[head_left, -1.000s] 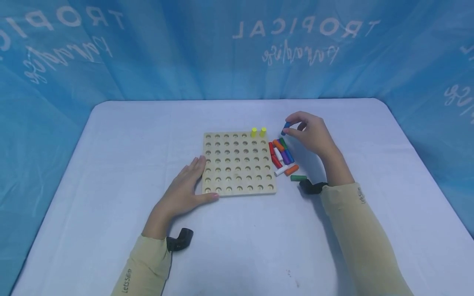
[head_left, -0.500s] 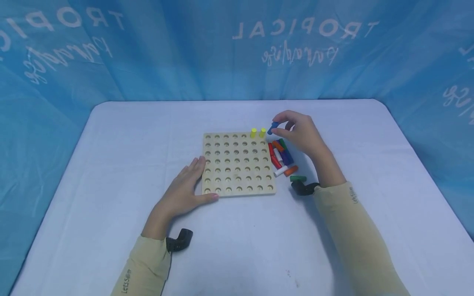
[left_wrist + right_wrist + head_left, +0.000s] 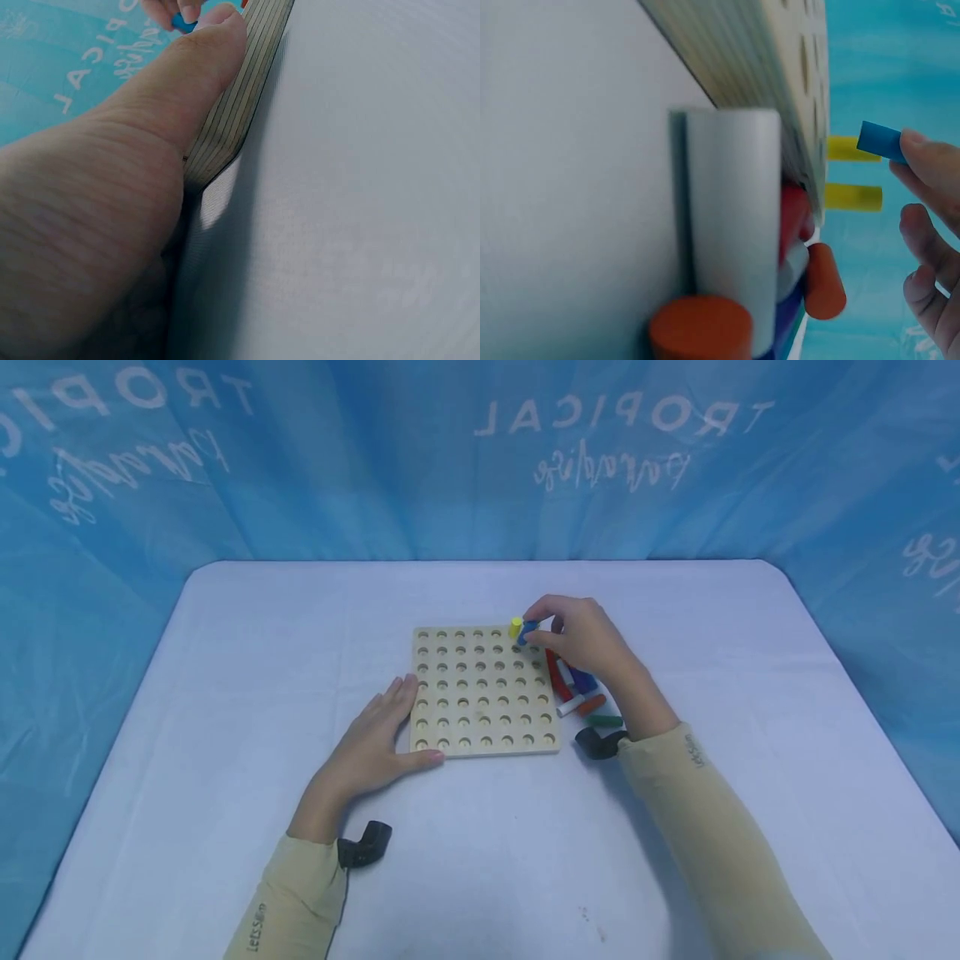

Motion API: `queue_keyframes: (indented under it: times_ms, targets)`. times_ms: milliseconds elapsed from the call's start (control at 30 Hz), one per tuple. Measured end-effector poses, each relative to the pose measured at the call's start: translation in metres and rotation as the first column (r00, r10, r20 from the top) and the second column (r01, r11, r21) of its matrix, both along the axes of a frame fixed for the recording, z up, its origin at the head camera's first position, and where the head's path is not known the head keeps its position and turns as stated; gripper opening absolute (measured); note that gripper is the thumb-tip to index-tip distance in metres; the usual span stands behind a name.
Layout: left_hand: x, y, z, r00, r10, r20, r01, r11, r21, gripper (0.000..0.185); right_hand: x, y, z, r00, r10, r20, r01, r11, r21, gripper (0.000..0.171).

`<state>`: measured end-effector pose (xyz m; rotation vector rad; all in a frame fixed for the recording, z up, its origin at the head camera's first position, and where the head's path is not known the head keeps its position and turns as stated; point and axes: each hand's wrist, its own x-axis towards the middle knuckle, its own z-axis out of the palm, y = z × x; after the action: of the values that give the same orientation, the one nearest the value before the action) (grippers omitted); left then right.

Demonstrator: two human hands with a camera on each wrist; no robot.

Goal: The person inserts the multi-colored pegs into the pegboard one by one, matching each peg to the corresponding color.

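Note:
A pale wooden pegboard (image 3: pixel 474 732) with rows of round holes lies on the white table. My left hand (image 3: pixel 367 747) rests at its near left corner, fingers along the left side and the thumb (image 3: pixel 214 45) at the front edge. With thumb and forefinger, my right hand (image 3: pixel 588 637) pinches a blue peg (image 3: pixel 880 141), held tilted over the board's far right corner. One yellow peg (image 3: pixel 516 627) stands upright in the far row, just left of the blue one. A second yellow peg (image 3: pixel 855 196) beside it is mostly hidden by my right fingers in the head view.
Loose pegs lie along the board's right side, among them a red peg (image 3: pixel 558 683), a white peg (image 3: pixel 570 706), an orange peg (image 3: pixel 592 704) and a green peg (image 3: pixel 604 721). Black cameras sit at both wrists. A blue curtain (image 3: pixel 450 518) hangs behind the table.
My right hand has carried the blue peg leftward, from beyond the loose pegs to over the board's far right corner beside the yellow pegs. My left hand stays in place.

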<state>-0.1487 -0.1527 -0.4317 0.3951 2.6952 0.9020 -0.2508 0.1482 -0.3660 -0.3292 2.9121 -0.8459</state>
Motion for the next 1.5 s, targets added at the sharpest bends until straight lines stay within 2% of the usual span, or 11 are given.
queue_keyframes:
  times_ms: [433, 767, 1033, 1500]
  targets:
    - [-0.003, 0.0034, 0.0013, 1.0, -0.019, 0.009, 0.019, 1.0, 0.0, 0.117, 0.0037, 0.0004, -0.0055, 0.998, 0.049, -0.032, -0.049, 0.999, 0.004, 0.02]
    - [-0.0026, 0.004, -0.0005, 1.0, -0.012, 0.003, 0.012, 1.0, -0.001, 0.119, 0.0, -0.0022, -0.0052, 0.996, 0.085, -0.018, -0.085, 0.996, 0.024, 0.023]
    - [-0.0006, 0.0019, -0.001, 1.0, 0.0, -0.003, -0.001, 1.0, -0.008, 0.118, -0.0004, -0.0073, -0.0046, 0.998, 0.067, 0.017, -0.068, 0.996, 0.049, 0.025]
    - [-0.0016, 0.0, -0.0005, 1.0, -0.018, -0.009, 0.018, 1.0, -0.003, 0.119, 0.0004, -0.0077, -0.0053, 0.998, 0.06, 0.033, -0.062, 0.997, 0.051, 0.026]
